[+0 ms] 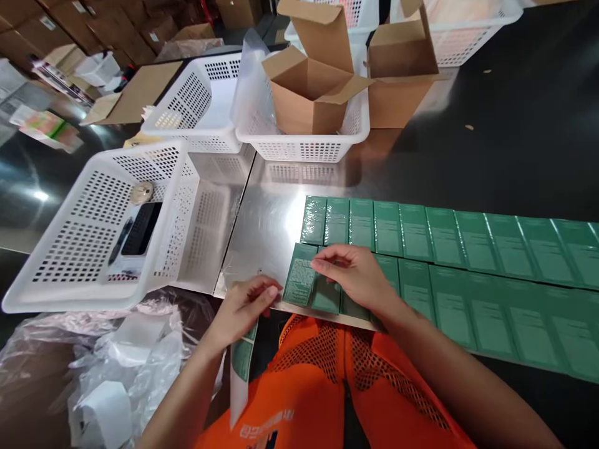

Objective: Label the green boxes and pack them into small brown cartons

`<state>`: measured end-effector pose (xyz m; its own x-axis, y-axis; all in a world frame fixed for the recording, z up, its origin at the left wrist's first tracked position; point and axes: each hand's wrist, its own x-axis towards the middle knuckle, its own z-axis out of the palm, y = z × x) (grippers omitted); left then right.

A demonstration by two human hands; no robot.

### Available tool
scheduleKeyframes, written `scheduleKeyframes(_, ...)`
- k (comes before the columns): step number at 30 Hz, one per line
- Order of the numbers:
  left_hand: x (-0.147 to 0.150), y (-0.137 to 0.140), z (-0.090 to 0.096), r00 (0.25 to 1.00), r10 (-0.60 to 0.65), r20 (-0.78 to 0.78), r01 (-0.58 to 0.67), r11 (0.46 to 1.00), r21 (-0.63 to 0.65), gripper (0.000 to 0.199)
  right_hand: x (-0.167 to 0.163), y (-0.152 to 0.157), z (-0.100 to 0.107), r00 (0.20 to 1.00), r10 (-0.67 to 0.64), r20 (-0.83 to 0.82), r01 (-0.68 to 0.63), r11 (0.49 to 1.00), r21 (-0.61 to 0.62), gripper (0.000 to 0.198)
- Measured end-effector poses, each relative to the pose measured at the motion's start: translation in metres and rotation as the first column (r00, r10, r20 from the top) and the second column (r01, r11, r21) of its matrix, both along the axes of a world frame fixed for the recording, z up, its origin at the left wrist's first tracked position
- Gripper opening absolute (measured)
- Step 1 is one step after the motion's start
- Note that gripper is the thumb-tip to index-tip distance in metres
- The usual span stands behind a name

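Observation:
My left hand [250,305], at the table's front edge, pinches a strip of green labels [242,358] on pale backing that hangs down before my vest. Just right of it, a flat green box [299,274] lies slightly tilted at the left end of the front row, with a green label [299,284] of small pale print on its face. Over this box, my right hand [350,274] has thumb and forefinger closed at the label's upper right corner. Its palm hides parts of the neighbouring green boxes [326,293].
Two rows of shiny green boxes [449,234] run right along the metal table [266,206]. A white basket [161,249] with a black object stands left. Behind are more white baskets [191,134] and open cardboard boxes [309,93]. Crumpled clear plastic [135,349] lies lower left.

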<state>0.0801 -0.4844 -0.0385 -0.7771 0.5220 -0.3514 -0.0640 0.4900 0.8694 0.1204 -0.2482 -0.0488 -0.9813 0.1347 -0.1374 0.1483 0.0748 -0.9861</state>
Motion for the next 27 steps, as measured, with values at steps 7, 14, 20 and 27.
scheduleKeyframes(7,0.006,0.007,-0.014,0.985,-0.124,-0.117,0.104,0.981,-0.163,0.035,-0.001,-0.013,-0.014,0.998,-0.053,-0.022,0.057,0.981,0.186,0.013)
scheduleKeyframes(14,0.006,0.018,-0.016,0.985,-0.137,-0.102,0.103,0.954,-0.281,0.037,-0.003,-0.016,-0.024,0.995,-0.095,-0.036,0.102,0.901,0.421,0.01)
scheduleKeyframes(20,0.005,0.022,-0.012,0.988,-0.145,-0.06,0.115,0.929,-0.351,0.038,-0.002,-0.02,-0.025,0.995,-0.093,-0.037,0.099,0.861,0.5,0.012)
scheduleKeyframes(27,0.001,0.029,-0.009,0.987,-0.159,-0.018,0.139,0.907,-0.398,0.037,0.0,-0.021,-0.023,0.996,-0.093,0.003,0.077,0.849,0.523,0.011)
